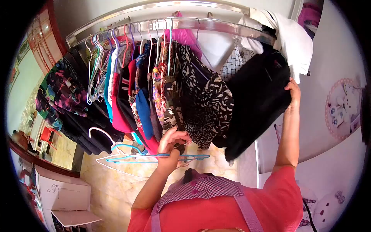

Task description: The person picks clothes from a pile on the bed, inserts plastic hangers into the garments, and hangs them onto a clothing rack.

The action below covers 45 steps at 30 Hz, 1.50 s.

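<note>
My right hand grips the edge of a black garment, which hangs at the right end of the rack with its side pulled outward. My left hand is closed around a blue hanger and a white hanger, both without clothes, low in front of the hung clothes. Part of its grip is hidden. Just above that hand hang camouflage trousers and a black-and-cream patterned garment.
A metal rack carries several hung clothes. Bare hangers cluster at its left. White cloth drapes over the right end, near a pink bag. A white cabinet with an opened flap stands lower left.
</note>
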{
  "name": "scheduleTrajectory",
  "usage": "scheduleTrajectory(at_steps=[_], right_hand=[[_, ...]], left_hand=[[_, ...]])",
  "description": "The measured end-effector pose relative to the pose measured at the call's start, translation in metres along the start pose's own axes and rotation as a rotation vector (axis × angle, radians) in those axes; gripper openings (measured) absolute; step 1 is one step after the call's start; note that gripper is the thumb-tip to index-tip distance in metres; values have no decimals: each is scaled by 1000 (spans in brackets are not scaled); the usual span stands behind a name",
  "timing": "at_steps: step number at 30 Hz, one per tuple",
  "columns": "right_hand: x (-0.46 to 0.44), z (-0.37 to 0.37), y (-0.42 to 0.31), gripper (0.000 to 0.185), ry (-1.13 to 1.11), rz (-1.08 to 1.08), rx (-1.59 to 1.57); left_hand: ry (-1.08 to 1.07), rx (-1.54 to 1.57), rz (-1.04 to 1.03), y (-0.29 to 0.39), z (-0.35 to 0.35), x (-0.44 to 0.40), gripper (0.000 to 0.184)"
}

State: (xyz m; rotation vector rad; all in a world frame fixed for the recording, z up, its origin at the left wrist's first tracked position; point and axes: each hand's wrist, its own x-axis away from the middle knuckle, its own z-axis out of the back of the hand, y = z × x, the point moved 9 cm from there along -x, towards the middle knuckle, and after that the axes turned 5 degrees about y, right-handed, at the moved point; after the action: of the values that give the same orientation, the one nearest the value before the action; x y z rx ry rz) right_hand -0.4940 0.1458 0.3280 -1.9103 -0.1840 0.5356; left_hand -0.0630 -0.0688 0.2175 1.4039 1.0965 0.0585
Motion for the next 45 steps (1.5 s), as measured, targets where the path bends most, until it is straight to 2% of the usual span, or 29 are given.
scheduleTrajectory(at_steps=[2,3,5,7,11,12,15,19,23,24,28,31,33,34,35,36,37,39,43,45], right_hand=[[0,8,-12,43,64,32,-7],[-3,4,-20,41,26,79,-35],[-2,10,-22,43,142,52,230],[5,-13,-17,45,18,22,274],[4,-14,-10,43,36,-11,431],[4,-21,-8,42,16,10,384],[-1,-18,-15,40,72,72,522],[-7,-16,-33,40,73,96,438],[-18,-13,-27,51,151,45,610],[-28,-7,-17,59,141,36,645],[-36,-8,33,61,55,-111,569],[-14,-10,33,60,205,-106,518],[-19,-12,40,51,101,-34,458],[-4,-35,21,48,97,116,461],[-7,-35,11,47,161,348,612],[3,-52,-13,45,207,789,1071],[36,-93,-35,45,209,878,1064],[66,-158,-42,45,-77,795,710],[129,-298,-9,43,-722,320,239],[162,-358,8,40,-964,321,191]], left_hand=[[35,1,22,-5,10,3,74],[52,1,35,-7,15,4,74],[75,28,40,-8,21,5,73],[90,51,45,-11,25,5,73],[72,120,132,-23,16,5,72],[65,123,165,-27,13,5,72],[21,159,166,-31,3,3,72],[-36,189,209,-40,-10,4,69],[-59,198,207,-39,-21,5,70],[-64,203,214,-39,-23,7,70],[-61,203,231,-41,-22,12,71],[-42,216,239,-43,-15,15,72],[-8,213,248,-40,-5,20,72],[2,214,243,-37,-1,22,71],[10,219,235,-35,3,22,71],[15,215,228,-32,7,23,70],[25,217,222,-31,10,24,69],[25,226,221,-29,14,26,69],[55,221,159,-22,27,28,66],[82,220,121,-14,37,27,64]])
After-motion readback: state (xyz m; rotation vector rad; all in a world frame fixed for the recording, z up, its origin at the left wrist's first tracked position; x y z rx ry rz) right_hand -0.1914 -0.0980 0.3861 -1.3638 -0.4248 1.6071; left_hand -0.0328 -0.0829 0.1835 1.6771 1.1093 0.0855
